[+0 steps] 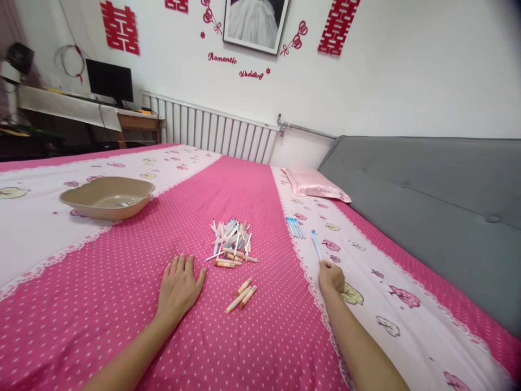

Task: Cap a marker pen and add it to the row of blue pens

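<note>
My right hand (331, 276) is closed on the lower end of a light-blue pen (316, 245), over the white printed band of the bedspread. Just left of that pen, several similar blue pens (295, 228) lie side by side in a row. My left hand (181, 282) rests flat on the pink dotted cloth, fingers spread, holding nothing. To its right is a loose pile of mixed pens and sticks (232, 239), with orange-brown ones at the near edge. Closer to me, 3 orange and cream sticks (241, 296) lie apart from the pile.
A beige plastic basin (108, 198) sits on the bed at the left. A pink pillow (315, 184) lies by the grey padded headboard (427, 212). Beyond the bed are a white radiator (211, 127) and a desk with a monitor (109, 80).
</note>
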`<action>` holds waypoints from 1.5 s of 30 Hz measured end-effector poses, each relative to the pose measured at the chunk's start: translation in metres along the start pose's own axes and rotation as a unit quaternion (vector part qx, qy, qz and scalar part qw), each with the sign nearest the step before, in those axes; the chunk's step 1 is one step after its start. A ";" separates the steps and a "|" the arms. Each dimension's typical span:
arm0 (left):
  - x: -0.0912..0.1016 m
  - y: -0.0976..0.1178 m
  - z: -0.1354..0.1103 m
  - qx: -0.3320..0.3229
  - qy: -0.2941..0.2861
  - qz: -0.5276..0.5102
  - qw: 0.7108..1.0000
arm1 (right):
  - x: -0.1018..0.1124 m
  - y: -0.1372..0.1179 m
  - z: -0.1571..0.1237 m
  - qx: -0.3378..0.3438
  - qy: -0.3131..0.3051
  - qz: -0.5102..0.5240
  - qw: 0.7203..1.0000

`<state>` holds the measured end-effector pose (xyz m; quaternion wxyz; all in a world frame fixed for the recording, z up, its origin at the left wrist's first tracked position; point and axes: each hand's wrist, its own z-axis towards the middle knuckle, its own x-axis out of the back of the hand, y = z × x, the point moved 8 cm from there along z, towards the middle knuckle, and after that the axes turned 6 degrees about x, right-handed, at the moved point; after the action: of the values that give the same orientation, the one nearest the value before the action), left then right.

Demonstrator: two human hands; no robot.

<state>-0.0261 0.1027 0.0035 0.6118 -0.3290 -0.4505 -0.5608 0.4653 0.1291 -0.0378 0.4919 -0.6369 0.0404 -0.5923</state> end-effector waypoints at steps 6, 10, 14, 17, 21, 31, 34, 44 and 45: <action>-0.002 0.001 0.002 -0.002 -0.005 0.022 1.000 | -0.017 -0.015 0.017 0.020 0.001 -0.009 1.000; -0.005 0.001 0.003 -0.003 -0.006 0.031 0.999 | -0.026 -0.022 0.026 0.023 0.003 -0.013 1.000; -0.008 0.000 0.005 -0.001 -0.007 0.035 0.999 | -0.034 -0.029 0.033 0.026 0.011 -0.011 1.000; -0.009 0.000 0.005 0.001 -0.008 0.039 0.999 | -0.040 -0.036 0.039 0.030 0.019 -0.007 0.999; -0.011 0.000 0.005 -0.003 -0.009 0.041 0.999 | -0.048 -0.044 0.047 0.039 0.032 -0.001 0.999; -0.015 -0.002 0.006 -0.009 -0.005 0.028 1.000 | -0.062 -0.059 0.058 0.046 0.047 0.013 0.998; -0.017 -0.003 0.006 -0.007 -0.005 0.021 1.000 | -0.066 -0.062 0.061 0.043 0.049 0.014 0.998; -0.017 -0.003 0.006 -0.006 -0.003 0.016 1.000 | -0.072 -0.067 0.063 0.050 0.047 0.012 0.998; -0.017 -0.003 0.006 -0.006 -0.003 0.016 1.000 | -0.071 -0.067 0.063 0.051 0.047 0.011 0.997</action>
<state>-0.0296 0.1143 -0.0106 0.6176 -0.3417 -0.4431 -0.5527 0.4587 0.2454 -0.0318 0.5283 -0.5816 0.0403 -0.6173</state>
